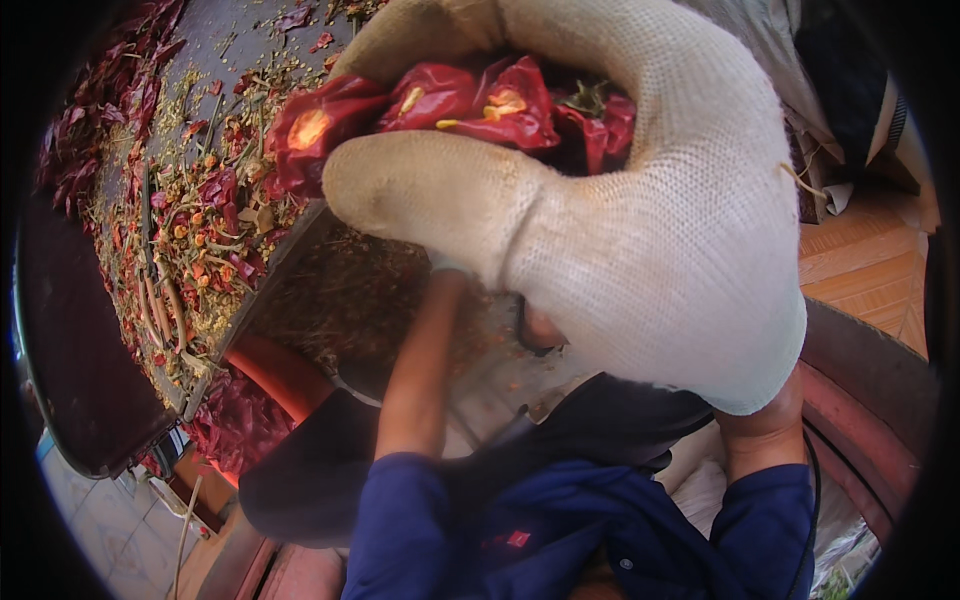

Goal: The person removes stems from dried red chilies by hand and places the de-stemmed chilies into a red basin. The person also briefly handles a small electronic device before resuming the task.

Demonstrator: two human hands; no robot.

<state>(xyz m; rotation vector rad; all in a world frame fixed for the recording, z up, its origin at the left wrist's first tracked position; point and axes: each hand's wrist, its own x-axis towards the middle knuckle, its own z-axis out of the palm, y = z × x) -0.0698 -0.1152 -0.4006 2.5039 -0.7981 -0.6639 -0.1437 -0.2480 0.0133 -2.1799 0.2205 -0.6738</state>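
Close to the camera, my right hand [630,217] wears a pale knitted work glove. Its fingers and thumb curl around several dried red chilli peppers [517,101]. Some of these show orange openings at their ends, and one has a green calyx. My left forearm reaches up behind the right glove; only the pale edge at the wrist of my left hand [450,264] shows, so its fingers and anything in them are hidden. Beside the right glove, a grey tabletop [217,45] bears scattered stems, yellow seeds and torn pepper pieces [217,191].
More dried red peppers [112,112] lie along the table's far left side. Below its edge, an orange-red container [281,375] stands by my leg, with dried peppers [236,420] beside it. A dark, rounded panel [90,337] is at the left. Wood-patterned flooring [862,262] shows at right.
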